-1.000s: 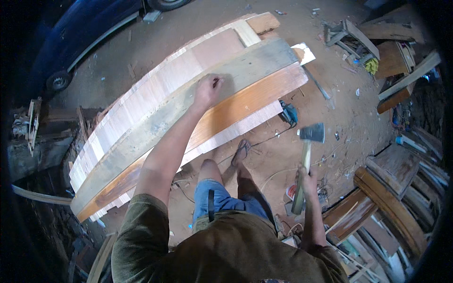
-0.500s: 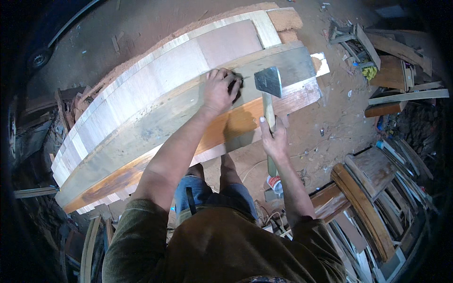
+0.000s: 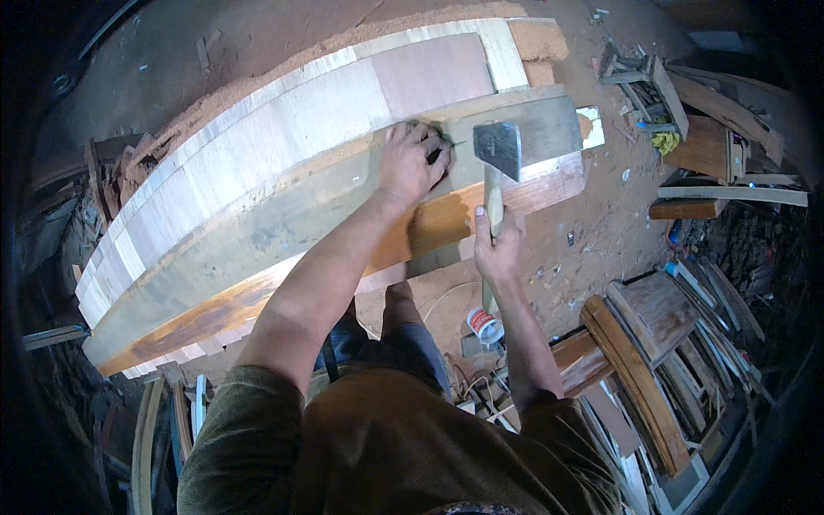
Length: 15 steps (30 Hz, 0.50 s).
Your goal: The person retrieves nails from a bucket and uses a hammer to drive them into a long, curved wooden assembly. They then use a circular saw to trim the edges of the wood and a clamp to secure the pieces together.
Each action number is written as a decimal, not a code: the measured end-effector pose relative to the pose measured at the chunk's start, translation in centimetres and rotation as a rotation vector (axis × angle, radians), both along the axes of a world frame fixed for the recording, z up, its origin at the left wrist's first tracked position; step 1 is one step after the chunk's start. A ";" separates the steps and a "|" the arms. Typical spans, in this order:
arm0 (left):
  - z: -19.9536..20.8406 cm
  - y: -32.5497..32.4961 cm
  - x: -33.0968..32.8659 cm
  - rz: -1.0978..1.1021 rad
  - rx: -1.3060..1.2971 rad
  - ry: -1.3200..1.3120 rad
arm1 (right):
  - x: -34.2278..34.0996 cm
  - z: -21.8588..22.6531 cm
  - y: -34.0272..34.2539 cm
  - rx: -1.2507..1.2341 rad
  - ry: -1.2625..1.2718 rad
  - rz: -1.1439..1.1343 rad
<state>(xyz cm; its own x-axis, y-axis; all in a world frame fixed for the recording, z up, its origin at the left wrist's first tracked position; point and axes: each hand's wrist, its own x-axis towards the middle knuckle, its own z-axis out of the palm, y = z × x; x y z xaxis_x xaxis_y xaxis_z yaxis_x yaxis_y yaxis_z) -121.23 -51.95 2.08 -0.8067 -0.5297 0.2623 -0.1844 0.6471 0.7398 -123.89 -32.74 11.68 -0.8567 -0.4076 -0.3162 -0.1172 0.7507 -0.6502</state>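
My right hand (image 3: 499, 242) is closed around the pale wooden handle of a hatchet (image 3: 497, 153); its broad dark head is raised over the boards, bright edge to the right. On the long grey curved board (image 3: 335, 193) rests my left hand (image 3: 414, 161), fingers curled and pinched together. A thin dark line shows by its fingertips, and what they hold is hidden. Beyond that board lies a band of pale panels (image 3: 335, 105), edge to edge. Along the near side runs an orange-brown board (image 3: 438, 221) with my arms' shadow across it.
Sawdust (image 3: 538, 41) lies along the work's far edge. A white and red tub (image 3: 486, 326) stands on the ground below my right hand. Stacked timber (image 3: 639, 378) fills the lower right, and a small wooden frame (image 3: 652, 90) with more planks lies at upper right.
The view has shifted slightly, so the boards sit a little differently in it. The hatchet stays raised in my right hand, and my left hand keeps its place on the grey board.
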 end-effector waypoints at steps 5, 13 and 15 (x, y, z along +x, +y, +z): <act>-0.1 0.0 -0.1 -0.006 0.002 0.002 | -1.0 -1.9 0.9 0.187 -0.009 0.125; 0.6 0.0 0.1 -0.015 0.011 0.001 | -0.7 -2.7 1.6 -0.014 0.046 0.111; 0.2 0.1 0.1 -0.018 -0.035 -0.032 | -1.0 -3.7 2.1 0.029 0.068 0.141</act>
